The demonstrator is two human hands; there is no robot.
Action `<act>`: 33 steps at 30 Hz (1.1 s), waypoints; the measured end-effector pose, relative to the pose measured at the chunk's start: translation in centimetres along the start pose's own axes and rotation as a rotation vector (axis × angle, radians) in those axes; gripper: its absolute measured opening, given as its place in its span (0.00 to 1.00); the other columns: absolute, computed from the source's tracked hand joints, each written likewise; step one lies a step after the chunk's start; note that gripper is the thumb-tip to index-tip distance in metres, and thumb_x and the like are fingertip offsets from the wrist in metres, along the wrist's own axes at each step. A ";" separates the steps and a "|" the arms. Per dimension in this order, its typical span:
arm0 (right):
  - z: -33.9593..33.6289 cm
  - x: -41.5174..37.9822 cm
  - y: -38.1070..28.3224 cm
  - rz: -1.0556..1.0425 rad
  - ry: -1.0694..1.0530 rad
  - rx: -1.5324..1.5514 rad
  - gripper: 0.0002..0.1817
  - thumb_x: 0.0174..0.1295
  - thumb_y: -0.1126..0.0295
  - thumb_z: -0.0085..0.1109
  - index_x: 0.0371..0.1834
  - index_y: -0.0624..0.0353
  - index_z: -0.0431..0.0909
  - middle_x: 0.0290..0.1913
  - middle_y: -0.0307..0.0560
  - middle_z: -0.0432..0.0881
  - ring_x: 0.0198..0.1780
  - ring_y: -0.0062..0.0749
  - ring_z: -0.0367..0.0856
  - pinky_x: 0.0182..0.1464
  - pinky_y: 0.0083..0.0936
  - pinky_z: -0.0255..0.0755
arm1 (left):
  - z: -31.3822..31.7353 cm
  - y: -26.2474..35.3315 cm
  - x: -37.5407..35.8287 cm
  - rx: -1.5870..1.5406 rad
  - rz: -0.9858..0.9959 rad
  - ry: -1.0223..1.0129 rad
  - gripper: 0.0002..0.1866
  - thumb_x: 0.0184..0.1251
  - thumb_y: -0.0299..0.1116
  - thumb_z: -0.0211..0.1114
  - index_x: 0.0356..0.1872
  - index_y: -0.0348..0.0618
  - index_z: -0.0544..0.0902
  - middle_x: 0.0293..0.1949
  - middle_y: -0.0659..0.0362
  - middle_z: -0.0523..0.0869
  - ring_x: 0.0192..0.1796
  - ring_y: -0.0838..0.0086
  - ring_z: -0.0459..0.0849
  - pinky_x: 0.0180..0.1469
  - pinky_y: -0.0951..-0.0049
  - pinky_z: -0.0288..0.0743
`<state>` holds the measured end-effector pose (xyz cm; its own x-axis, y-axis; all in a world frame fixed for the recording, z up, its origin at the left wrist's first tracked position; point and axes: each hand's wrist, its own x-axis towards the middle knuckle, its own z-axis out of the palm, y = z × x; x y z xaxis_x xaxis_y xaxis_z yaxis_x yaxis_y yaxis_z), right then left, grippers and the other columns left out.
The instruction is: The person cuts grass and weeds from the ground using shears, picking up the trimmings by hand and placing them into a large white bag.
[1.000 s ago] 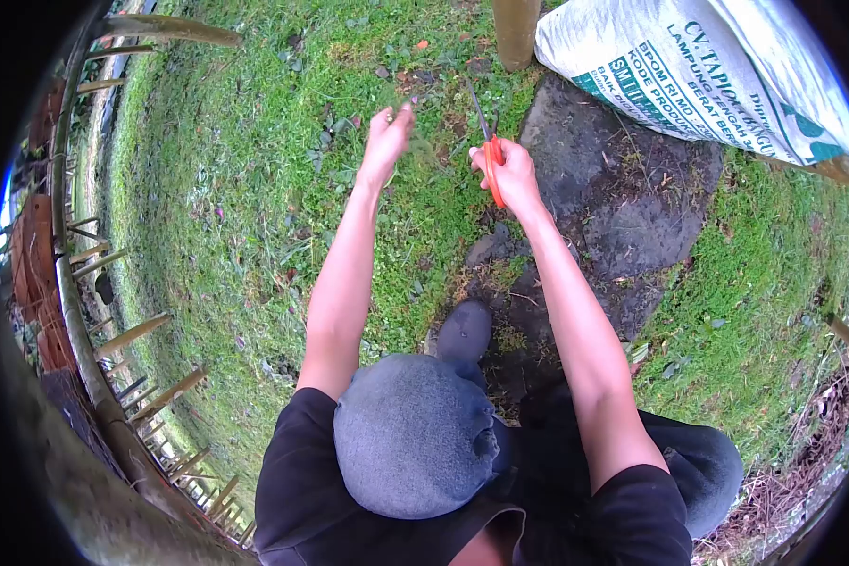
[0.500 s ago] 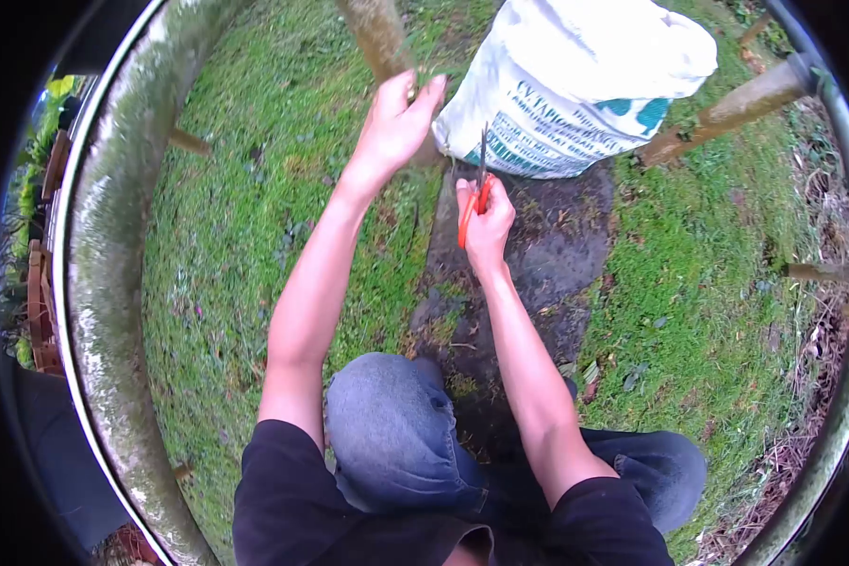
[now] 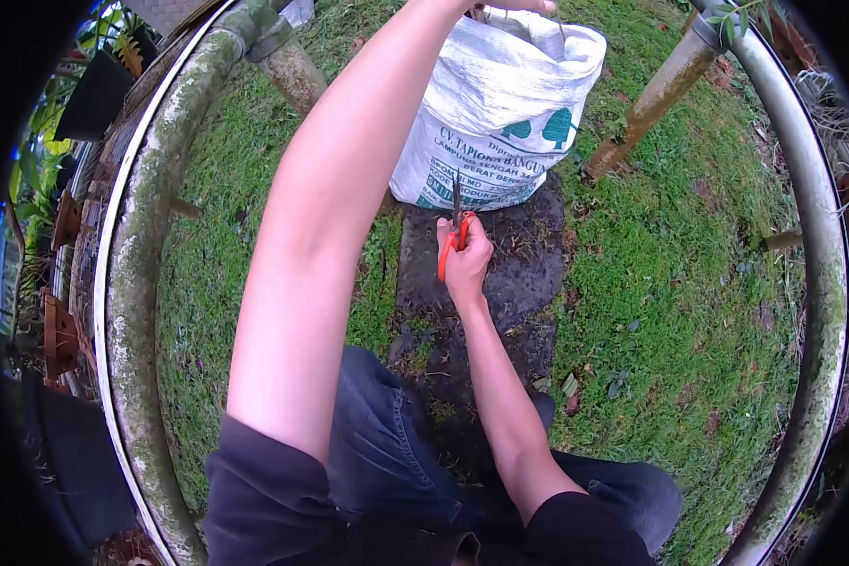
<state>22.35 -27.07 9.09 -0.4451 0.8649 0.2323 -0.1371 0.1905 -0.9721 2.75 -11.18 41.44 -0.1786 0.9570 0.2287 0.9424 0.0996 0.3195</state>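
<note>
A white woven sack (image 3: 500, 104) with green printing stands upright on dark stone slabs, its top gaping. My left arm stretches across to it, and my left hand (image 3: 509, 4) is over the sack's mouth, mostly cut off by the upper edge of the view. One finger there points out straight, and a thin stem hangs near its tip; the other fingers are hidden. Orange-handled scissors (image 3: 449, 253) are gripped in my right hand (image 3: 470, 266), low in front of the sack. Their dark blades point up towards the printed side.
A curved, mossy metal rail (image 3: 127, 311) rings the grass on the left, and another rail (image 3: 825, 311) bends round on the right. A rusty post (image 3: 656, 108) slants beside the sack. Dark stone paving (image 3: 524, 269) lies before my knees. Potted plants (image 3: 94, 94) stand outside the rail.
My left hand has gone from beside the sack's left side up and over its mouth. The view has shifted, showing the sack's opening. My right hand still holds the scissors.
</note>
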 end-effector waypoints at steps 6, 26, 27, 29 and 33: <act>-0.9 0.5 -0.3 0.005 0.017 0.022 0.16 0.66 0.69 0.68 0.28 0.61 0.69 0.18 0.35 0.66 0.22 0.18 0.60 0.24 0.24 0.58 | 2.8 -3.1 -1.2 -0.319 0.091 0.127 0.27 0.70 0.37 0.65 0.68 0.37 0.75 0.61 0.47 0.84 0.64 0.60 0.82 0.66 0.64 0.74; 2.2 -0.9 2.2 0.096 -0.136 0.091 0.11 0.68 0.70 0.66 0.32 0.64 0.76 0.23 0.33 0.75 0.27 0.13 0.66 0.30 0.18 0.64 | 9.1 -4.4 -21.4 -0.609 -0.086 0.406 0.19 0.73 0.44 0.64 0.33 0.35 0.87 0.23 0.58 0.86 0.28 0.79 0.84 0.34 0.72 0.77; 2.6 -1.2 2.6 0.104 -0.149 0.076 0.11 0.67 0.70 0.67 0.32 0.65 0.76 0.23 0.32 0.74 0.27 0.13 0.65 0.30 0.19 0.63 | 10.2 -5.7 -23.4 -0.575 -0.113 0.342 0.25 0.75 0.51 0.61 0.33 0.36 0.88 0.24 0.59 0.87 0.29 0.79 0.84 0.37 0.71 0.78; 3.9 -2.0 2.6 0.069 -0.166 0.041 0.13 0.67 0.69 0.67 0.30 0.64 0.74 0.22 0.33 0.72 0.27 0.14 0.63 0.29 0.20 0.62 | 11.9 -9.6 -26.8 -0.498 -0.246 0.293 0.30 0.73 0.58 0.61 0.25 0.39 0.88 0.19 0.62 0.84 0.24 0.80 0.81 0.33 0.73 0.77; 7.0 -3.4 4.3 0.058 -0.248 -0.042 0.17 0.66 0.68 0.68 0.26 0.63 0.71 0.19 0.35 0.68 0.26 0.15 0.62 0.28 0.23 0.61 | 12.7 -15.6 -33.8 -0.414 -0.687 -0.126 0.28 0.71 0.59 0.63 0.26 0.41 0.86 0.21 0.61 0.84 0.24 0.78 0.80 0.31 0.73 0.74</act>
<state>17.07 -32.40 4.34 -0.6554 0.7353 0.1724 -0.0708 0.1675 -0.9833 -2.37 -41.62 17.05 -0.6228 0.7448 -0.2397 0.4485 0.5909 0.6706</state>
